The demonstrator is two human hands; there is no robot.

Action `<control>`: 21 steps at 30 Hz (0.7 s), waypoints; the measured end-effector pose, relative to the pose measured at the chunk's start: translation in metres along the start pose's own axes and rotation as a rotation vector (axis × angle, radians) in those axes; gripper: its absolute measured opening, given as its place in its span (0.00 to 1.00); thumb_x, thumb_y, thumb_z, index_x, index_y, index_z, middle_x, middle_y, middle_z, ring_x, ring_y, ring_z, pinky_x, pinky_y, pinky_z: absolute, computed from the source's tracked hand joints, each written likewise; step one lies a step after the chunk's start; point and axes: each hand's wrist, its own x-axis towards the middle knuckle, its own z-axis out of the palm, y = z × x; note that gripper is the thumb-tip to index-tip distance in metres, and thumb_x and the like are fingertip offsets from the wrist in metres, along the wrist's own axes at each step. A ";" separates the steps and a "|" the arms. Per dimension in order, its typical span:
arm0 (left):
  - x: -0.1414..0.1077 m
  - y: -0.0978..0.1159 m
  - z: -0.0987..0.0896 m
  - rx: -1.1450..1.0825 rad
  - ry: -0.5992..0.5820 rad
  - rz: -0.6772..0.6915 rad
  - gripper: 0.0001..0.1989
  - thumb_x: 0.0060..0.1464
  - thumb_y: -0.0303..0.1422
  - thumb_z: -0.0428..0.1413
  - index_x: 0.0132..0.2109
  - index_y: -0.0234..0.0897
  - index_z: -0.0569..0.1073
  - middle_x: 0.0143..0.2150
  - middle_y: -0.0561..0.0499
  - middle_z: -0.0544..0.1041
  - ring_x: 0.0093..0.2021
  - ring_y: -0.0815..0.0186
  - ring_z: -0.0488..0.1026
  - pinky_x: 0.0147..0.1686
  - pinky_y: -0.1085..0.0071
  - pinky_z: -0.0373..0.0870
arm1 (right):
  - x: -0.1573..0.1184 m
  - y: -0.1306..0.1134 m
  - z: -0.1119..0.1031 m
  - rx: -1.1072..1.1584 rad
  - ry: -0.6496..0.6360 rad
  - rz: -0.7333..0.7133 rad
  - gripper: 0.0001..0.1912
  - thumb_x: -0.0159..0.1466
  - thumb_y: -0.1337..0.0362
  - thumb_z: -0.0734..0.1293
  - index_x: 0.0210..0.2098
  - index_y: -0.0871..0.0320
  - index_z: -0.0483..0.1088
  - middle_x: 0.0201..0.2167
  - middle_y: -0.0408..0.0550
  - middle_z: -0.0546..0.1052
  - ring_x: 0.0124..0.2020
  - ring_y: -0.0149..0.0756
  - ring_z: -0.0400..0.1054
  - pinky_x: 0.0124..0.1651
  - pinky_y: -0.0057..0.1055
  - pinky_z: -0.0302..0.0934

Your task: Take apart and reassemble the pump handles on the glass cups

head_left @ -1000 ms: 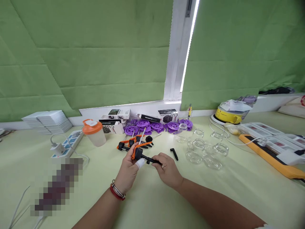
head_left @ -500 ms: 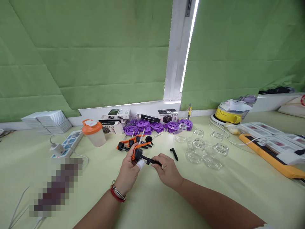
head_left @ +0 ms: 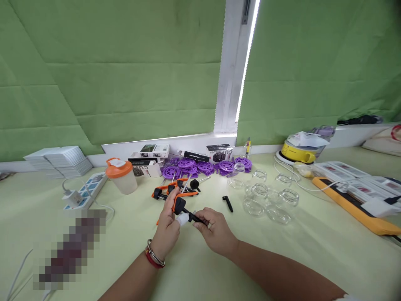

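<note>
Between both hands is a black-and-orange assembly (head_left: 179, 205), with an orange strap-like piece, a black round knob, a thin pale rod and a black stem. My left hand (head_left: 167, 232), one fingertip wrapped in white, closes around the knob end. The fingers of my right hand (head_left: 217, 230) pinch the far end of the black stem, hiding its tip. Just beyond my left hand lie similar black-and-orange assemblies (head_left: 159, 194) with metal rods. A loose black handle-like piece (head_left: 228, 203) rests on the table to the right of the hands.
Purple wheel-shaped parts (head_left: 206, 168) and cup holder boxes (head_left: 219, 154) line the back. Several clear glass jars (head_left: 260, 191) stand right of centre. On the left are an orange-lidded shaker (head_left: 122, 177) and a power strip (head_left: 87, 190); a yellow pot (head_left: 297, 154) sits at right.
The assembly and both hands have shifted slightly down, and the right hand has moved a little left. The orange piece now lies flatter. Both hands keep their grip.
</note>
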 end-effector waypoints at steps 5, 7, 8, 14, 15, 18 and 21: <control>-0.004 -0.002 -0.001 0.047 -0.036 0.360 0.36 0.48 0.29 0.59 0.63 0.46 0.53 0.66 0.43 0.51 0.67 0.53 0.47 0.63 0.52 0.46 | -0.002 -0.012 0.008 0.368 -0.066 0.143 0.03 0.57 0.67 0.65 0.31 0.59 0.70 0.27 0.43 0.67 0.28 0.29 0.61 0.31 0.27 0.57; -0.006 -0.001 -0.001 0.070 -0.040 0.477 0.43 0.42 0.29 0.63 0.62 0.46 0.50 0.65 0.40 0.52 0.66 0.50 0.49 0.62 0.48 0.48 | -0.002 -0.015 0.009 0.505 -0.084 0.203 0.03 0.55 0.67 0.67 0.30 0.59 0.70 0.26 0.42 0.67 0.27 0.28 0.61 0.30 0.26 0.56; -0.006 0.000 -0.001 0.102 -0.036 0.522 0.47 0.38 0.29 0.66 0.61 0.46 0.49 0.64 0.39 0.52 0.65 0.49 0.50 0.61 0.47 0.49 | -0.002 -0.017 0.009 0.563 -0.094 0.237 0.04 0.54 0.67 0.68 0.30 0.59 0.70 0.25 0.41 0.67 0.26 0.27 0.60 0.29 0.26 0.56; -0.008 0.010 -0.004 0.454 -0.099 0.543 0.58 0.31 0.38 0.68 0.64 0.44 0.41 0.65 0.35 0.46 0.65 0.42 0.46 0.58 0.42 0.52 | -0.001 -0.025 0.000 0.756 -0.156 0.425 0.12 0.49 0.60 0.73 0.28 0.60 0.71 0.20 0.39 0.66 0.21 0.26 0.59 0.25 0.26 0.55; -0.009 0.012 -0.005 0.514 -0.117 0.519 0.61 0.31 0.39 0.68 0.66 0.44 0.37 0.65 0.34 0.45 0.65 0.41 0.45 0.57 0.41 0.51 | -0.001 -0.025 -0.002 0.782 -0.151 0.453 0.13 0.48 0.59 0.74 0.29 0.61 0.71 0.20 0.39 0.67 0.21 0.26 0.60 0.25 0.26 0.56; -0.010 0.016 -0.005 0.660 -0.143 0.505 0.67 0.31 0.43 0.67 0.67 0.41 0.29 0.65 0.31 0.45 0.64 0.37 0.44 0.56 0.37 0.48 | 0.000 -0.027 -0.006 0.859 -0.144 0.504 0.14 0.48 0.59 0.75 0.29 0.61 0.72 0.21 0.40 0.69 0.21 0.26 0.62 0.26 0.27 0.57; -0.011 0.016 -0.002 0.723 -0.141 0.526 0.68 0.31 0.44 0.67 0.67 0.40 0.26 0.65 0.31 0.44 0.65 0.36 0.42 0.56 0.37 0.48 | -0.001 -0.028 -0.006 0.929 -0.156 0.517 0.14 0.47 0.60 0.75 0.28 0.62 0.73 0.22 0.42 0.69 0.25 0.28 0.64 0.28 0.27 0.57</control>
